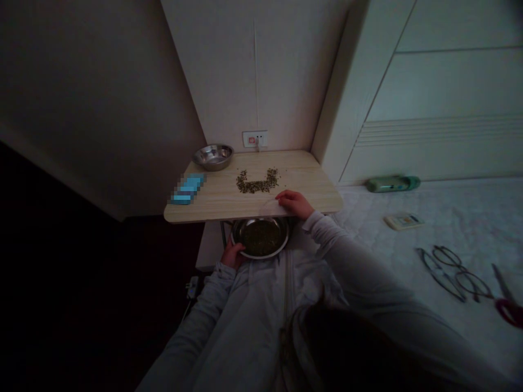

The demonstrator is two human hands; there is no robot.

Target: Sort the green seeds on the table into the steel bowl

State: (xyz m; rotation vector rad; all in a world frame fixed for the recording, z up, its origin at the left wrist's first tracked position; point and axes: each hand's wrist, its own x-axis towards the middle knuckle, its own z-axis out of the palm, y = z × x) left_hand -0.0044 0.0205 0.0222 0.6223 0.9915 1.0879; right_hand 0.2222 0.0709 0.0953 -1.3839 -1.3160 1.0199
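My left hand (233, 255) grips the rim of a round steel bowl (283, 231) just below the table's front edge, thumb over the rim. Dark green, dried-looking bits (261, 237) cover the bowl's bottom. At the front edge of the wooden tabletop (204, 211), my right hand (295, 203) pinches a thin, pale, see-through piece (269, 207), whose exact kind I cannot make out. Beyond that hand, a U-shaped scatter of small greenish-brown bits (255, 186) lies on the wood.
Another steel bowl (213, 158) stands at the table's back left, with a blurred-out phone-like blue object (188, 189) in front. A wall socket (255, 139) is behind. On the bed to my right lie a green bottle (392, 184), a small box (404, 220), glasses (461, 269) and scissors (509, 302).
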